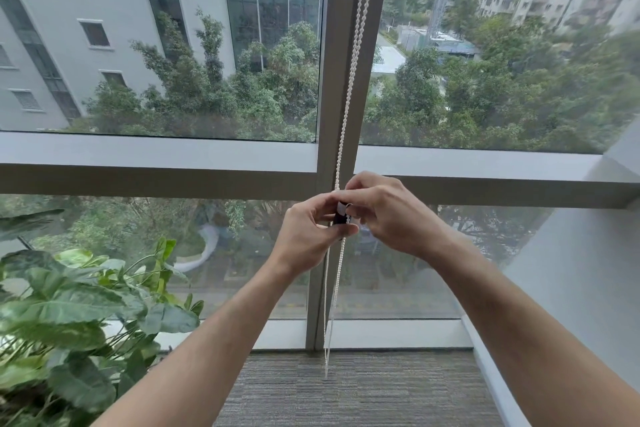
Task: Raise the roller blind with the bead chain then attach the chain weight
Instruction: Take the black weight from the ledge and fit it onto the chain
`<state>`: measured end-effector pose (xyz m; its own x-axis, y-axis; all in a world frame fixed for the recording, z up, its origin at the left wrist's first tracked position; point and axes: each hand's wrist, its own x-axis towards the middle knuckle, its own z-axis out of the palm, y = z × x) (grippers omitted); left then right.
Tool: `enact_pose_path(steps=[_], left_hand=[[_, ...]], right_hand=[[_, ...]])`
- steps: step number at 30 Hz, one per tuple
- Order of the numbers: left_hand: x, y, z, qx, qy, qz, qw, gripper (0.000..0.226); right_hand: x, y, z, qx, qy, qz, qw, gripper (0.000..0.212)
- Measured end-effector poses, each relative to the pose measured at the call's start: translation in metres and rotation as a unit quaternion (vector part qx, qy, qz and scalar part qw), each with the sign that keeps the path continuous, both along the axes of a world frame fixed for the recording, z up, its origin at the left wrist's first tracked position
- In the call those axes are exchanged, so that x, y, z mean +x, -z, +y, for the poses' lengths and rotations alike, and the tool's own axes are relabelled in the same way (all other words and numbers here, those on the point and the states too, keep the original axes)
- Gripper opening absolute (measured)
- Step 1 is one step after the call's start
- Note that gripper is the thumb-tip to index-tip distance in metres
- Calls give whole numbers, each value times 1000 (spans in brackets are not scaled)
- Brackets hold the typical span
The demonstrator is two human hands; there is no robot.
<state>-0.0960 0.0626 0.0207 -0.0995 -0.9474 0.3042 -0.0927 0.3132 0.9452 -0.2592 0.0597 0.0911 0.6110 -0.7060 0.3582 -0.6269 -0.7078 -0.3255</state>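
Note:
A white bead chain [349, 80] hangs in two strands down the grey window mullion [332, 114] and ends in a loop near the carpet. At sill height both hands meet on it. A small dark chain weight [343, 217] with a white part on top sits against the strands, mostly hidden by fingers. My left hand [308, 236] pinches the weight from the left with thumb and fingers. My right hand [391, 215] grips it from the right and above. The roller blind itself is out of view above the frame.
A leafy green plant [76, 308] stands at the lower left near my left forearm. A white wall [588, 270] angles in on the right. Grey carpet [363, 392] lies below the window. Outside the glass are buildings and trees.

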Motion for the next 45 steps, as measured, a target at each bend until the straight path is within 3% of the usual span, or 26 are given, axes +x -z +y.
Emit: enact_pose_path(steps=[25,33,45], left_hand=[[5,-5,14,30,67,17,997,32],[9,0,13,37,76,22,996,34],[7,6,9,32,62,49,996,43]], right_hand=[[-4,4,8,-5,-34,-3,999,28],[1,12,10,-26,11,-37,999,10],[7,28,9,-20,85,-136,987,16]])
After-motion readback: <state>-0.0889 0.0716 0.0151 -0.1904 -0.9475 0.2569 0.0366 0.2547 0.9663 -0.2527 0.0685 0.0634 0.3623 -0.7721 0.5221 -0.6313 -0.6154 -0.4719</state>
